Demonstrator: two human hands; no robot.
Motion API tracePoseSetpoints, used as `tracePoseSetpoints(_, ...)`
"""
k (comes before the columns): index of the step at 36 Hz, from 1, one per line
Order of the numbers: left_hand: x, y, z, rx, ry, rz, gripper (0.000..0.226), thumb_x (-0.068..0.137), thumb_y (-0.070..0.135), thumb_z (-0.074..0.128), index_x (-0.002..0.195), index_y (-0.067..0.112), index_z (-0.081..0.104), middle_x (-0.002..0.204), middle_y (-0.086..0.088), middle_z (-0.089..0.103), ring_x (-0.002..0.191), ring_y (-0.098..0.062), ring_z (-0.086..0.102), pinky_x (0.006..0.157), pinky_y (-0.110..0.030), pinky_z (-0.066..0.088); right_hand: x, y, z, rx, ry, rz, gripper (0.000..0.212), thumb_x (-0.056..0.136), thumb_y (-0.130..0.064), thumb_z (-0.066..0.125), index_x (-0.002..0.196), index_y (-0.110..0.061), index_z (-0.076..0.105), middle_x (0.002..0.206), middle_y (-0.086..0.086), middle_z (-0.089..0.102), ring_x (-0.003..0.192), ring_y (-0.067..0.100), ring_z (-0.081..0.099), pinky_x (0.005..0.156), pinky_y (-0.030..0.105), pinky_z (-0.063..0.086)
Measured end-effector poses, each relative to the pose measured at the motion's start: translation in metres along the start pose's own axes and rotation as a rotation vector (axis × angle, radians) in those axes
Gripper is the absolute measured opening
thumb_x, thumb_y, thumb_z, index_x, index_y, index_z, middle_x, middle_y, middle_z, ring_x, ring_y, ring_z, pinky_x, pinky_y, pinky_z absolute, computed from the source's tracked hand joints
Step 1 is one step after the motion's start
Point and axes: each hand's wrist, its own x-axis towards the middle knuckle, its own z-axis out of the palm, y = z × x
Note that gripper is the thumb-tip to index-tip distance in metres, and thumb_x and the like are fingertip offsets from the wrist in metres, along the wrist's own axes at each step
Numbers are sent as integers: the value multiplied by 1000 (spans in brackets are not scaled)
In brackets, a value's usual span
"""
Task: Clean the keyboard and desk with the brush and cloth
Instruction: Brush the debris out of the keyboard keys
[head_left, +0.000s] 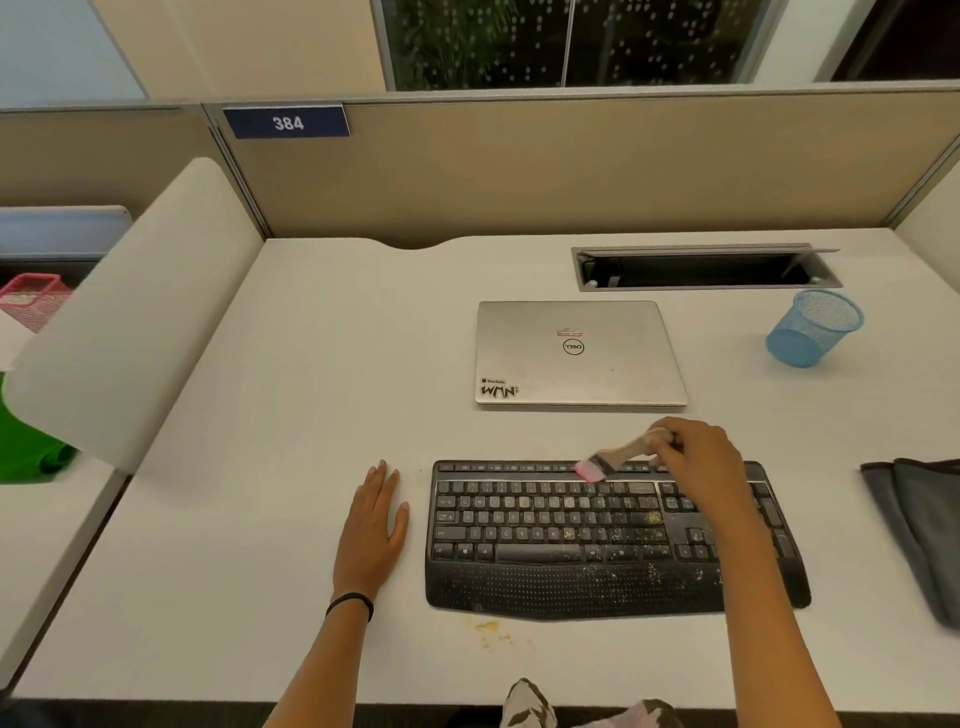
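While my left hand (375, 525) lies flat beside the keyboard (545, 540), my right hand (698, 457) pinches the brush (618, 454), bristles on its top row

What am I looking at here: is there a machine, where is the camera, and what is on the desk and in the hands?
No machine: one camera worn on a person's head looks down at their two bare hands. The right hand holds a wooden brush with pink bristles at the top row of a black keyboard speckled with crumbs. The left hand lies flat on the white desk beside it, holding nothing. Behind sit a closed silver laptop and a blue mesh cup; a grey cloth lies at the right edge.
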Motion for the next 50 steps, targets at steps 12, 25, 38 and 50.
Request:
tracePoseSetpoints(12, 0, -2, 2, 0, 6, 6, 72, 89, 54, 17, 148, 15, 27, 156, 7, 14, 142, -2, 3, 116, -22, 4, -1, 9, -4, 34, -19, 11, 10, 90, -19, 56, 88, -19, 66, 70, -5, 68, 64, 9, 67, 67, 31, 52)
tracePoseSetpoints(25, 1, -1, 1, 21, 12, 11, 71, 90, 52, 18, 147, 13, 29, 156, 3, 18, 143, -5, 8, 114, -17, 0, -10, -8, -20, -120, -92, -59, 16, 88, -11, 53, 82, -21, 65, 72, -1, 68, 61, 11, 63, 58, 30, 51)
tracePoseSetpoints(38, 0, 0, 0, 14, 4, 7, 73, 88, 55, 15, 148, 16, 26, 156, 7, 13, 142, -2, 3, 115, -19, 1, -10, -12, -3, -71, -73, -82, 18, 91, -11, 48, 89, -14, 66, 78, 6, 69, 70, 22, 66, 65, 44, 54)
tracePoseSetpoints(50, 0, -1, 1, 17, 1, 8, 72, 89, 55, 15, 149, 16, 25, 156, 7, 13, 142, -1, 2, 114, -17, -1, -14, -14, 2, 59, 101, -91, 18, 93, -12, 49, 95, -16, 66, 70, 4, 66, 57, 21, 58, 55, 36, 48)
